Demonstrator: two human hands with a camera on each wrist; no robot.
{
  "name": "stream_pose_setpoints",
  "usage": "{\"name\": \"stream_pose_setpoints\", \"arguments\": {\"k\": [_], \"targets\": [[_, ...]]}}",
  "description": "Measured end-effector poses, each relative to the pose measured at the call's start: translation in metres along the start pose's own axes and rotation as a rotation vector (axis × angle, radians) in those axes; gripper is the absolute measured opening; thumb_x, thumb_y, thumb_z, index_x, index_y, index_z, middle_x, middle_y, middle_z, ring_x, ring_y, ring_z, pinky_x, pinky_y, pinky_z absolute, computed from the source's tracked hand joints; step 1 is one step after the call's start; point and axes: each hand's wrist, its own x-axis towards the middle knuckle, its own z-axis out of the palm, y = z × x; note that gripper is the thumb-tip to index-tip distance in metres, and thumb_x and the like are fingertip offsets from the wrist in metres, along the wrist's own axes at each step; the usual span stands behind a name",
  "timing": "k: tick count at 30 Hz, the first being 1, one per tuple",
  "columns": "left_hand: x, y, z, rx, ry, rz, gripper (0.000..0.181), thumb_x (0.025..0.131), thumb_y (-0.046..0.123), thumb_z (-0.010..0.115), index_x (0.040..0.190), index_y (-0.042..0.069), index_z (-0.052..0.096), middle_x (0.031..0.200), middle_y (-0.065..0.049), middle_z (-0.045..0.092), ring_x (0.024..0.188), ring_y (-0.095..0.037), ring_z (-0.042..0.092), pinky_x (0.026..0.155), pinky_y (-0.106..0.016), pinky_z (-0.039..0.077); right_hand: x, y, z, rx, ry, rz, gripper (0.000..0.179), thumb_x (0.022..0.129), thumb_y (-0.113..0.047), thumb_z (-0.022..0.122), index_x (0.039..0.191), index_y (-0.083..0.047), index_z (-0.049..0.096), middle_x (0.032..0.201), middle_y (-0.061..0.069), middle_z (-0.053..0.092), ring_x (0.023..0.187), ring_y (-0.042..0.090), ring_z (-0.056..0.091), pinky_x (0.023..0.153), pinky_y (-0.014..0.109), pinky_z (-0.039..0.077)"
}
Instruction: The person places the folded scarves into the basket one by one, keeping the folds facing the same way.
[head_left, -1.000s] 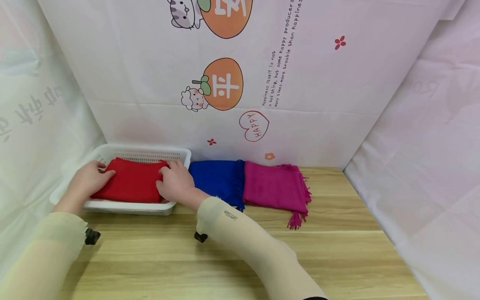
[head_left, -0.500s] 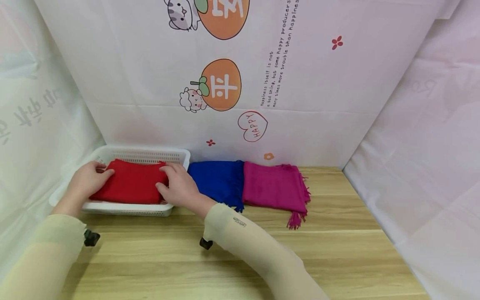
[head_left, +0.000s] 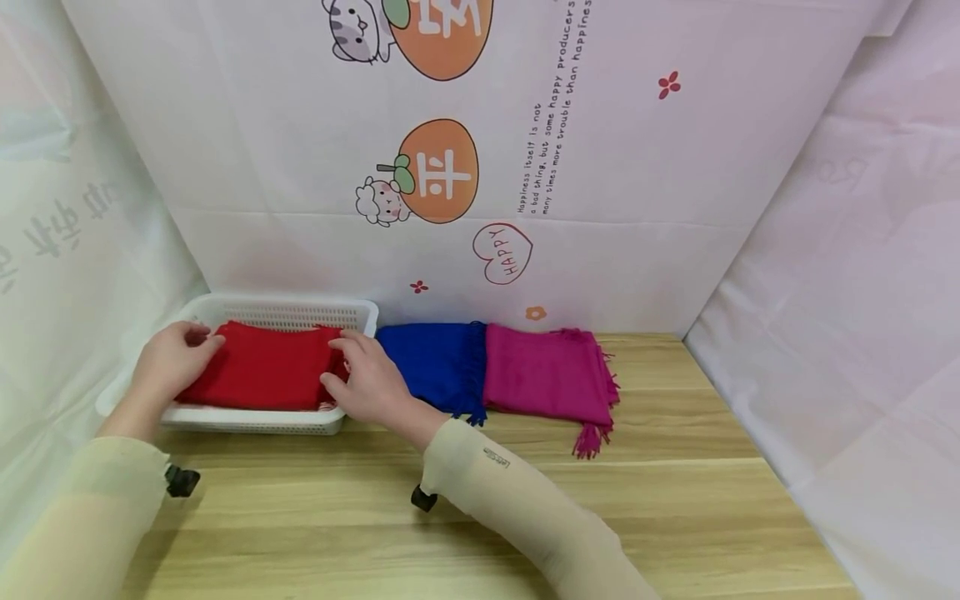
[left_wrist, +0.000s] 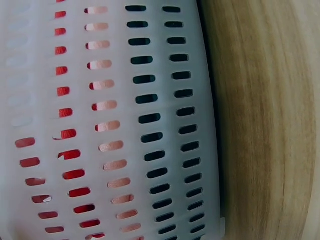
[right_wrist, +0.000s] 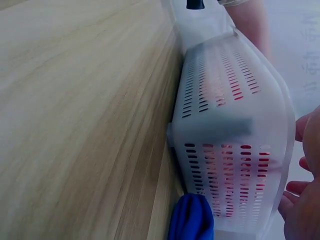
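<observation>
A folded red scarf (head_left: 262, 367) lies in a white slotted plastic basket (head_left: 247, 423) at the left of the table in the head view. My left hand (head_left: 171, 360) rests at the scarf's left edge, thumb along the cloth and fingers loosely bent. At the right end, my right hand (head_left: 369, 379) hovers over the basket's rim with relaxed, spread fingers, just off the scarf's edge. Red and pale pink cloth shows through the slots of the basket wall (left_wrist: 170, 120) in the left wrist view. Right fingers (right_wrist: 300, 187) reach past the basket's rim in the right wrist view.
Right of the basket, a folded blue scarf (head_left: 431, 362) with fringe lies against the back wall. Beside it is a folded magenta scarf (head_left: 547, 375) with a tassel hanging toward the front. White printed sheets (head_left: 600, 167) enclose the wooden table (head_left: 675, 492) at the back and sides.
My right hand has moved right and slightly toward me, off the red scarf's right end, where more fringe now shows. The left hand has stayed at the left edge. The view has shifted slightly.
</observation>
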Motion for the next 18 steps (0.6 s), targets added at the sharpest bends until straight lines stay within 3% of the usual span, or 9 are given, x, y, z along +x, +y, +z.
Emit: {"name": "stream_pose_setpoints", "arguments": {"k": [7,18], "targets": [[-0.001,0.008,0.002,0.051,-0.029,0.068,0.060,0.115,0.034,0.057,0.143,-0.019,0.054,0.140,-0.044,0.056,0.127,-0.062,0.054,0.106,-0.077,0.043,-0.007,0.010,-0.005,-0.031,0.013,-0.028,0.054,0.113,-0.036,0.067,0.161,-0.015,0.056,0.175,0.004,0.043,0.160,0.022,0.041,0.125,0.038,0.044],[-0.010,0.037,0.016,0.122,-0.050,0.174,0.062,0.114,0.034,0.061,0.144,-0.020,0.054,0.140,-0.045,0.057,0.130,-0.065,0.053,0.108,-0.079,0.042,-0.022,0.035,-0.013,-0.036,-0.006,-0.030,0.059,0.114,-0.040,0.066,0.164,-0.011,0.052,0.176,0.011,0.041,0.162,0.028,0.039,0.128,0.045,0.040]]}}
